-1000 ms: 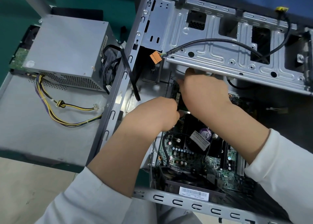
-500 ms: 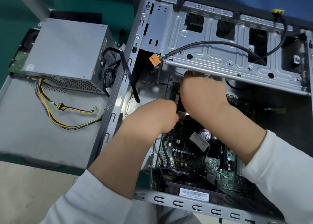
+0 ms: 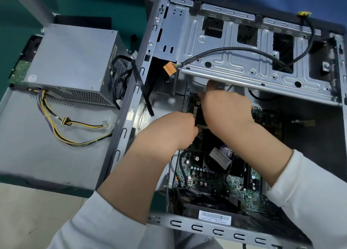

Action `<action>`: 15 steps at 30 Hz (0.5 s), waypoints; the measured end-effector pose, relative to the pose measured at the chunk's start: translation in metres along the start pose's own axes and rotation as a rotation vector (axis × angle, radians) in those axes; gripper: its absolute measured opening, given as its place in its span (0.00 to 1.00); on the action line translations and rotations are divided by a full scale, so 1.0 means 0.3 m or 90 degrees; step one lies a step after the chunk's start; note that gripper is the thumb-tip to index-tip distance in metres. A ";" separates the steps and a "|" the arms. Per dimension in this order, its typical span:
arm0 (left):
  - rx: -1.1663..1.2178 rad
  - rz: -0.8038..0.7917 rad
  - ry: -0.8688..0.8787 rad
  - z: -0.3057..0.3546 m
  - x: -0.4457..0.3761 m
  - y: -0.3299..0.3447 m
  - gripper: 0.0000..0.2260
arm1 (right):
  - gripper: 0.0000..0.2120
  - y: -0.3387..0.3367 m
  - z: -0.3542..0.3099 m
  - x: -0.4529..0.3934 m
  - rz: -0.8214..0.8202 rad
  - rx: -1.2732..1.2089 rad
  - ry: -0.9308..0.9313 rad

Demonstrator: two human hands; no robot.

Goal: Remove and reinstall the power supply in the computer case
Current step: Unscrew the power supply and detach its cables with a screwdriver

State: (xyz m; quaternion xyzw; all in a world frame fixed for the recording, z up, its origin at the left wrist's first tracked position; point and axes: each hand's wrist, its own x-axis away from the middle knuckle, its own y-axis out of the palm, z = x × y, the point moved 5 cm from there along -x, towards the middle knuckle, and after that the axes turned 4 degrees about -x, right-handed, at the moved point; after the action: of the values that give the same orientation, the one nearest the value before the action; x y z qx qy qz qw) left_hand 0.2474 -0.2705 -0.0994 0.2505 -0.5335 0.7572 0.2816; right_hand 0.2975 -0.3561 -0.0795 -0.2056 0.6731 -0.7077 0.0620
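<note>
Both hands reach into the open computer case (image 3: 244, 64): the left hand (image 3: 174, 130) and right hand (image 3: 227, 105) pinch a small green circuit card (image 3: 197, 107) above the motherboard (image 3: 242, 188). The boxy grey metal power supply (image 3: 73, 64) sits outside, left, on a flat grey panel (image 3: 37, 145).

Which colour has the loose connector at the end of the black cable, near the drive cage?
Orange connector, seen clearly in the head view.

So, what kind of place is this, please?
Probably a computer repair or assembly bench. An opened case lies on its side, a power supply sits outside it on a grey panel, and both hands work at the motherboard.
</note>
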 end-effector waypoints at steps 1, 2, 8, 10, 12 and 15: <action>0.004 0.001 -0.002 -0.001 -0.001 -0.001 0.09 | 0.13 0.001 -0.003 0.005 -0.002 -0.020 -0.006; 0.002 0.003 -0.002 -0.001 -0.001 -0.001 0.09 | 0.13 0.000 -0.007 0.008 -0.001 -0.033 -0.015; 0.010 0.002 -0.002 -0.006 -0.003 0.002 0.09 | 0.16 -0.016 -0.027 -0.003 0.018 0.002 -0.024; 0.013 0.003 -0.002 -0.007 -0.006 0.004 0.09 | 0.16 -0.021 -0.022 -0.014 0.012 0.005 -0.014; 0.014 0.000 -0.003 -0.008 -0.003 0.004 0.10 | 0.17 -0.018 -0.014 -0.019 0.004 0.011 -0.014; 0.008 0.000 -0.003 -0.009 -0.003 0.006 0.10 | 0.11 -0.014 -0.007 -0.005 -0.018 -0.013 0.009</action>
State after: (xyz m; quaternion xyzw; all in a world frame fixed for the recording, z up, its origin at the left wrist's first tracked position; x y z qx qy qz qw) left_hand 0.2467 -0.2686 -0.1020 0.2543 -0.5296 0.7597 0.2789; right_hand 0.2988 -0.3533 -0.0758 -0.2107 0.6779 -0.7029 0.0452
